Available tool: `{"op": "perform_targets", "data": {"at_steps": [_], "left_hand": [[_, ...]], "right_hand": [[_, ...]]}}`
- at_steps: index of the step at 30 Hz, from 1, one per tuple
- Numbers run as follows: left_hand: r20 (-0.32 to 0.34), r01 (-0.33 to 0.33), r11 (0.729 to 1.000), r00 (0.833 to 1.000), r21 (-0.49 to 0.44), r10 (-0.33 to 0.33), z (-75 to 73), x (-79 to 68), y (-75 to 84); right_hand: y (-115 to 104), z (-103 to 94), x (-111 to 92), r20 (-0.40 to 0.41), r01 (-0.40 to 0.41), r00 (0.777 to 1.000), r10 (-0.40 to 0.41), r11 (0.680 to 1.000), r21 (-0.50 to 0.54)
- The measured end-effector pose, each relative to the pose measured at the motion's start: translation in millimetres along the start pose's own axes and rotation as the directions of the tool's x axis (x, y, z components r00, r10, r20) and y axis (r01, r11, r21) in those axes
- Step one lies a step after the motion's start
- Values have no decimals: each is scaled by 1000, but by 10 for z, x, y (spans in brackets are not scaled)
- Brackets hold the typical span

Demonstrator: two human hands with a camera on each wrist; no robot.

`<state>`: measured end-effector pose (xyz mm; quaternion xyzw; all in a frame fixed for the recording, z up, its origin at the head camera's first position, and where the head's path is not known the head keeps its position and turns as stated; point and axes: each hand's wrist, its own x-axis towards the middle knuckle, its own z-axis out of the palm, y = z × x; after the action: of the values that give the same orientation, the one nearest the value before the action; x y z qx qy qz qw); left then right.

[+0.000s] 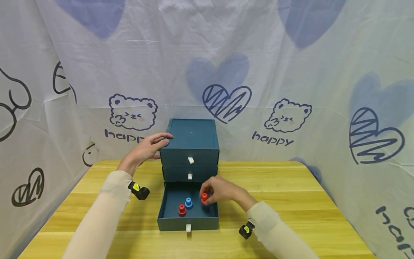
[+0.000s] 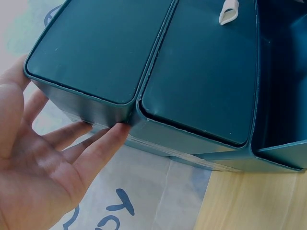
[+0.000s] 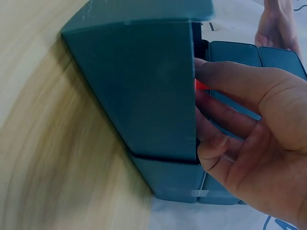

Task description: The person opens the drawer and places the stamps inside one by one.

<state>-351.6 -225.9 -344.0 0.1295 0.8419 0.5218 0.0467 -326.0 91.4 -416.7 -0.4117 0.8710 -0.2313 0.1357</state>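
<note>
A dark teal three-drawer box (image 1: 192, 133) has its bottom drawer (image 1: 173, 223) pulled out toward me. My left hand (image 1: 147, 146) rests against the box's left side near the top, its fingers extended; in the left wrist view the fingertips (image 2: 122, 128) touch the side wall. Inside the drawer, my right hand (image 1: 223, 189) pinches a red stepped peg (image 1: 204, 198) near the right wall. In the right wrist view the drawer wall hides most of that peg. Left of it stand a blue stepped peg (image 1: 189, 203) and another red stepped peg (image 1: 182, 211).
The upper two drawers are closed, each with a white pull tab (image 1: 191, 160). The box stands on a wood-grain table (image 1: 271, 201), near its back edge. A white printed curtain (image 1: 258, 72) hangs behind and at both sides.
</note>
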Motion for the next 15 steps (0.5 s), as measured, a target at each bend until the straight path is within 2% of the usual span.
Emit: {"op": "perform_targets", "data": {"at_steps": [7, 15], "left_hand": [[-4, -3, 1000, 1000, 15, 3, 11, -4, 4], [1, -7, 1000, 1000, 11, 7, 9, -2, 14]], "right_hand": [[17, 58, 30, 21, -4, 1000, 5, 999, -44], [36, 70, 23, 35, 28, 999, -28, 1000, -3]]}}
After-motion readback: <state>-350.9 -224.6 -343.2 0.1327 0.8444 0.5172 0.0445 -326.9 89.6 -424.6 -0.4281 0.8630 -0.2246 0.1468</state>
